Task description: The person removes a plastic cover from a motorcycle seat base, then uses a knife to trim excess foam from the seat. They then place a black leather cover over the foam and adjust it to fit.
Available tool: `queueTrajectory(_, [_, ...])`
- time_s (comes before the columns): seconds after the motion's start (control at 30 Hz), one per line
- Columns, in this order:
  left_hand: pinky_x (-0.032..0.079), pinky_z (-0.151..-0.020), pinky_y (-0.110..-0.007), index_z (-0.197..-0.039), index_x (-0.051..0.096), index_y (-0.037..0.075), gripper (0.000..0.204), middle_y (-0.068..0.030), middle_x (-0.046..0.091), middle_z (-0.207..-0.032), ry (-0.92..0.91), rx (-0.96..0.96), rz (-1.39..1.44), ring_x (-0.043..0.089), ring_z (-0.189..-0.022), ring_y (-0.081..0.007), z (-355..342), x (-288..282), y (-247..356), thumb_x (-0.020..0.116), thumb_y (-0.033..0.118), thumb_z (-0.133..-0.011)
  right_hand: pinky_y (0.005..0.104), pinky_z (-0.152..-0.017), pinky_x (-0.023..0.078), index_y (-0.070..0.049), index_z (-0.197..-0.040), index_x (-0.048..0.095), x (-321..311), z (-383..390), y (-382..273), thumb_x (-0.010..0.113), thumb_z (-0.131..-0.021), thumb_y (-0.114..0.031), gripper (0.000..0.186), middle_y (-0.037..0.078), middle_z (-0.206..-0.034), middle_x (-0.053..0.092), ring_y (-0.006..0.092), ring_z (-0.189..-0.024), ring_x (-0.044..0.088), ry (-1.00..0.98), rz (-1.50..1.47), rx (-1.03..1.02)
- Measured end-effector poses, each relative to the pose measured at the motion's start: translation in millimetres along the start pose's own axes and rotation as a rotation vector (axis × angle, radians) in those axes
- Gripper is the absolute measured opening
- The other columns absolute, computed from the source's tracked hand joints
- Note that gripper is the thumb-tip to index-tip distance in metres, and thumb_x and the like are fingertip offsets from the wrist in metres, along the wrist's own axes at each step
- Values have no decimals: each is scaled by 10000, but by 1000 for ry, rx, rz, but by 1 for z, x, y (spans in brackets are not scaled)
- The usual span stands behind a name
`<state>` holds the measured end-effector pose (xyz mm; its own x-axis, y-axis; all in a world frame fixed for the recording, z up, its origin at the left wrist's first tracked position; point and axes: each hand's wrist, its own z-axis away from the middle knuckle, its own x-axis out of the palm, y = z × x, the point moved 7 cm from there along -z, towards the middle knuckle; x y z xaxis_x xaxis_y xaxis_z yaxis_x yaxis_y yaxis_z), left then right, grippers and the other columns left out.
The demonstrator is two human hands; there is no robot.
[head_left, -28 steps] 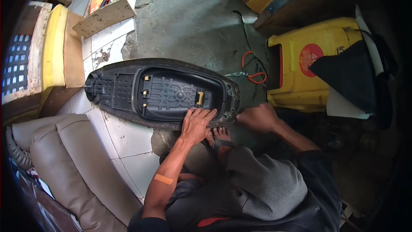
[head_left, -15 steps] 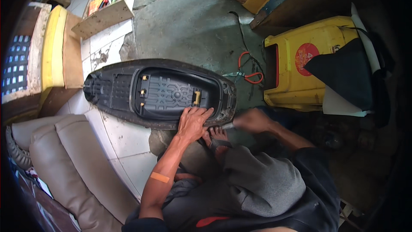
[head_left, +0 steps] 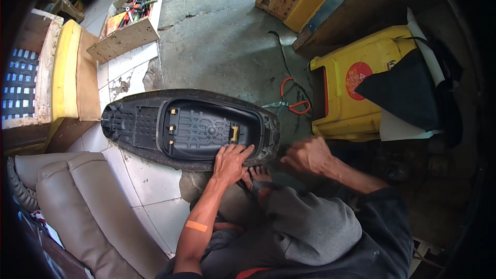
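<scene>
A black motorcycle seat [head_left: 147,124] lies upside down on the floor, its moulded underside with yellowish clips facing up. My left hand [head_left: 231,164] grips the seat's near side, fingers over the raised inner rim. Just right of the seat's narrower right end, my right hand [head_left: 308,156] is raised, closed in a fist and apart from the seat. Whatever it may hold is hidden. My bare foot [head_left: 259,173] is close to the seat's near edge, between my hands. Orange-handled scissors [head_left: 282,104] lie spread on the floor beyond the right end.
A wooden box [head_left: 126,43] of tools stands at the far left. At right, a yellow plastic bin [head_left: 330,85] lies with black sheet material [head_left: 400,83] over it. Brown padded upholstery [head_left: 77,201] fills the near left. A wooden frame [head_left: 289,0] stands at the far right.
My right hand has lifted away from the seat's near right edge; the pale object seen at its fingers no longer shows. My left hand keeps its place on the seat. The view has shifted slightly.
</scene>
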<state>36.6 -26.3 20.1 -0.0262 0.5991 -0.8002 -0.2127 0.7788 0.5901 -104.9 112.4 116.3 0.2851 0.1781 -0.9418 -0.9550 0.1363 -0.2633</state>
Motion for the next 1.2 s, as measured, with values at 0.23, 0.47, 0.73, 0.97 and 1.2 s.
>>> queueTrajectory(0.23, [458,-939,-417,-1368,640,167,737,-45,673,-1163,-51,-21,-10,603,-1106,-260,3,1,0,841,149,-659,430,-786,524,-93,-931,748,-9,16,3,728,-843,-306,231,59,-893,682,262,-870,658,137,144,116])
queueTrajectory(0.47, [466,-913,-420,-1362,644,167,742,-40,663,-1088,-36,-10,-6,604,-1086,-261,3,1,0,848,158,-649,442,-779,519,-64,-898,733,-7,7,2,723,-838,-291,234,78,-902,653,284,-890,649,91,131,107])
queueTrajectory(0.73, [473,-902,-426,-1358,646,163,727,-42,654,-1055,-72,-20,-14,613,-1062,-260,1,1,0,823,150,-652,467,-740,538,-66,-947,760,9,12,-1,721,-856,-310,264,100,-891,656,297,-873,667,114,77,267])
queueTrajectory(0.97, [486,-893,-422,-1351,648,149,714,-49,653,-1040,-72,2,-20,617,-1057,-262,-7,3,-2,818,160,-657,372,-817,532,-81,-1187,750,79,59,41,654,-965,-412,410,154,-1006,723,323,-946,699,-93,-843,906])
queueTrajectory(1.2, [487,-920,-414,-1362,639,145,704,-48,657,-1059,-62,8,-35,617,-1079,-257,-2,1,-4,821,172,-683,414,-913,511,-50,-1304,663,60,72,69,713,-896,-342,504,165,-1080,691,358,-1048,652,336,-75,782])
